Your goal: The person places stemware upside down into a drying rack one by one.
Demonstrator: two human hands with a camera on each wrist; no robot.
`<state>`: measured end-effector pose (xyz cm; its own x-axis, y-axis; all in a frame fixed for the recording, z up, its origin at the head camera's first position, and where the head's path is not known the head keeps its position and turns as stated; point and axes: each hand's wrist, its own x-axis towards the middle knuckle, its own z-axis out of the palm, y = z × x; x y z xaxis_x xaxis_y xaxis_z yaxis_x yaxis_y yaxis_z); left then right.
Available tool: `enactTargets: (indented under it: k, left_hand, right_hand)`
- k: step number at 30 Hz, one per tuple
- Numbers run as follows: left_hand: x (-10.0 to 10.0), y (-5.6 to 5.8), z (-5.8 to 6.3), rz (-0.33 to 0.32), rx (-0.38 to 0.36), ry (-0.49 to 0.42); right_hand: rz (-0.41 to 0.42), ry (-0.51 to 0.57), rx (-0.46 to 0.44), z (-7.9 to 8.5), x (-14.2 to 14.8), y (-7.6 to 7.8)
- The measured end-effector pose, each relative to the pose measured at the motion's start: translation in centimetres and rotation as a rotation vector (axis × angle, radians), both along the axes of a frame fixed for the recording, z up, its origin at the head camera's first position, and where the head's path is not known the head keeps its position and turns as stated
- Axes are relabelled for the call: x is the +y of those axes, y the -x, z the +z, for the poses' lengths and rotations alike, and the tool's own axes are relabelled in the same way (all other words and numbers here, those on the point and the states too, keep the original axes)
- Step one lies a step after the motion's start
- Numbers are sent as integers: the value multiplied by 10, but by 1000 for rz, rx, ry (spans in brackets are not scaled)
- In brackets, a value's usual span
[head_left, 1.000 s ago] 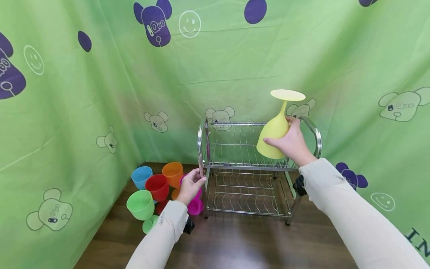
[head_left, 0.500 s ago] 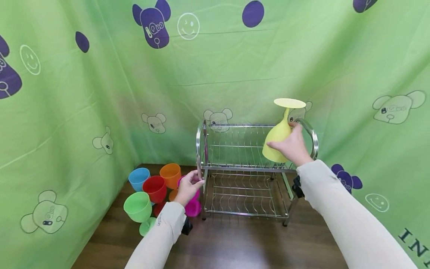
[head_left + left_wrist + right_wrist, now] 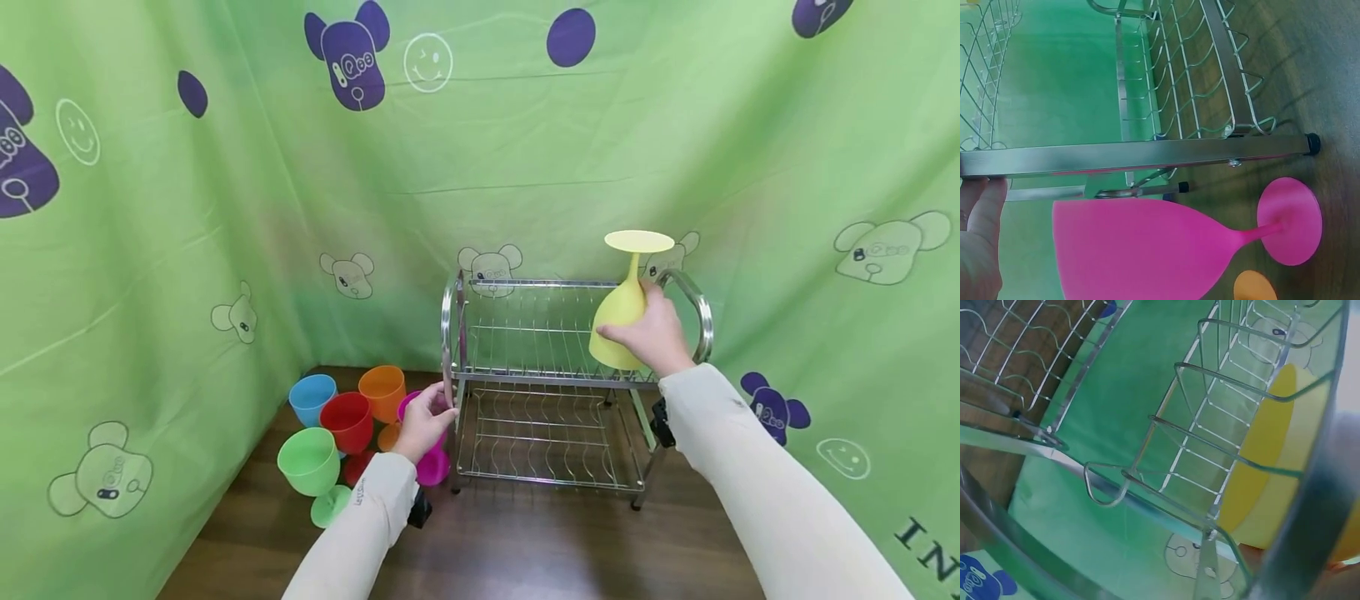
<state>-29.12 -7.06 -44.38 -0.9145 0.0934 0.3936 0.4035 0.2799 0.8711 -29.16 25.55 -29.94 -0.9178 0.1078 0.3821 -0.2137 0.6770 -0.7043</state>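
My right hand (image 3: 651,332) grips a yellow plastic goblet (image 3: 622,310) by its bowl, upside down with its foot uppermost. The goblet is at the right end of the upper tier of a metal dish rack (image 3: 551,380). In the right wrist view, the yellow bowl (image 3: 1266,456) shows behind the rack's wires, its rim close to them. My left hand (image 3: 422,425) holds the rack's left post, fingers at the metal. Just below that post in the left wrist view is a pink goblet (image 3: 1147,247), mostly hidden by my hand in the head view.
Left of the rack, upright goblets stand close together: blue (image 3: 312,400), red (image 3: 347,422), orange (image 3: 383,392) and light green (image 3: 309,462). The rack's lower tier (image 3: 543,437) has wavy wires. Green printed cloth (image 3: 450,167) hangs behind and beside the dark wooden floor (image 3: 525,542).
My right hand has lowered the yellow goblet toward the rack's upper tier and turned it more upright, foot still uppermost. My left hand stays at the left post.
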Motion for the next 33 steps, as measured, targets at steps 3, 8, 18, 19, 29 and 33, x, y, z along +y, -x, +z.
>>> enactTargets:
  k: [3,8,18,19,29,33]
  left_hand:
    - [-2,-4,5,3,-6,-12]
    - [-2,-2,4,-6,-30,-43]
    - [-1,3,-2,-14,-38,-20]
    - [-1,3,-3,-14,-43,-20]
    - [0,2,-4,-10,-57,-27]
    - [0,2,-5,-5,-65,-16]
  right_hand:
    - [-12,4,-20,-3,-2,5]
    - [-44,-25,-52,-4,0,8]
    - [-31,-41,-135,-6,6,10]
    - [-30,-45,-138,-6,6,9]
    - [-19,-74,-165,-12,5,9]
    - [-22,-76,-159,-15,6,10]
